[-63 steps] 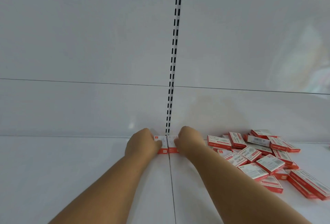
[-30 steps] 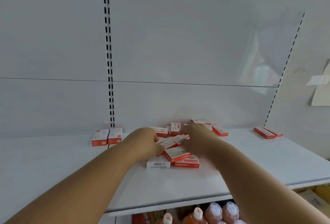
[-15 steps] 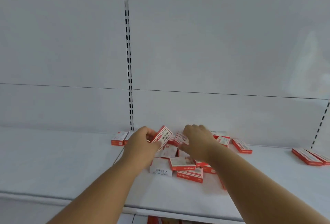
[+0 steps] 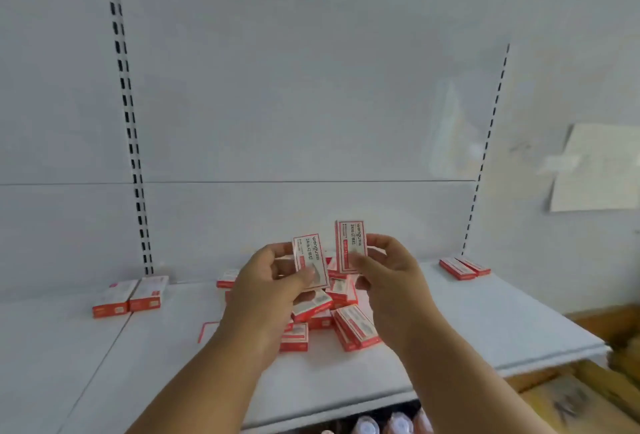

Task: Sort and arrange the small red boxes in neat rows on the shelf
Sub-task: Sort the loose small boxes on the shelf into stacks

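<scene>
Red boxes, stock overview: small flat cartons, red-edged with white printed faces, spread over one white shelf [image 4: 485, 323] in four groups.
Shelf: white board against a white back panel [image 4: 311, 87] with two slotted uprights [image 4: 130, 129]; carries all the boxes that lie loose.
Loose heap [image 4: 349, 326]: largest group, mid-shelf under both hands; boxes overlapping at odd angles, some tilted on others; not yet sorted.
Left pair [image 4: 130, 297]: two boxes side by side and touching, at the foot of the left upright, well apart from the heap; reads as the start of a row.
Right pair [image 4: 464, 267]: two boxes side by side near the back right of the shelf.
Left hand [image 4: 266, 291]: raised above the heap, thumb and fingers pinching one box [image 4: 310, 262] by its long edges, held upright, printed face to the camera.
Right hand [image 4: 388, 271]: likewise pinching a second box [image 4: 350, 246], upright, just beside the first, apart from it.
Handling, judged: light, stiff card, smooth faces that may slide on one another; corners likely to crush under a hard squeeze.
Where to hold, judged: across the narrow long edges, leaving the broad face free to butt against a neighbour in the row.
</scene>
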The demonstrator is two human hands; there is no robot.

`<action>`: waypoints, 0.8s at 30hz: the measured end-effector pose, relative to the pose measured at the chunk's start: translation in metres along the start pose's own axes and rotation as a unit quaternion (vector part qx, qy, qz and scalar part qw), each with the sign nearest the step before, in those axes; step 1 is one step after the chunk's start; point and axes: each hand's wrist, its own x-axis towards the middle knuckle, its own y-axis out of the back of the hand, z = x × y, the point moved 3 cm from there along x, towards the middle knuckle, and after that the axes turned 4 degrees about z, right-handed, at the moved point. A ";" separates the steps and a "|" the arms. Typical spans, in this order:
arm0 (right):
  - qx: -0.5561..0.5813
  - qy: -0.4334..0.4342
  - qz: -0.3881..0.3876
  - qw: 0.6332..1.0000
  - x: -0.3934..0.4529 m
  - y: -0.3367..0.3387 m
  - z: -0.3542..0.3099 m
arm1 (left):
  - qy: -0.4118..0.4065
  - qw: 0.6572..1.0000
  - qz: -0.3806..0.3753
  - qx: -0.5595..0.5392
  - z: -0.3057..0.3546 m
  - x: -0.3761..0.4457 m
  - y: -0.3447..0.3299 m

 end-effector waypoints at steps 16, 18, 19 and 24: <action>-0.313 -0.009 0.138 0.940 0.091 0.268 -0.014 | 0.084 0.982 -0.082 0.148 -0.056 0.011 -0.250; -0.351 -0.028 0.115 0.929 0.120 0.292 -0.007 | 0.097 0.976 -0.052 0.189 -0.067 0.021 -0.278; -0.378 -0.034 0.105 0.919 0.132 0.301 -0.002 | 0.092 0.970 -0.035 0.222 -0.072 0.026 -0.290; -0.509 -0.036 0.032 0.859 0.172 0.327 0.015 | 0.045 0.912 0.012 0.407 -0.088 0.043 -0.333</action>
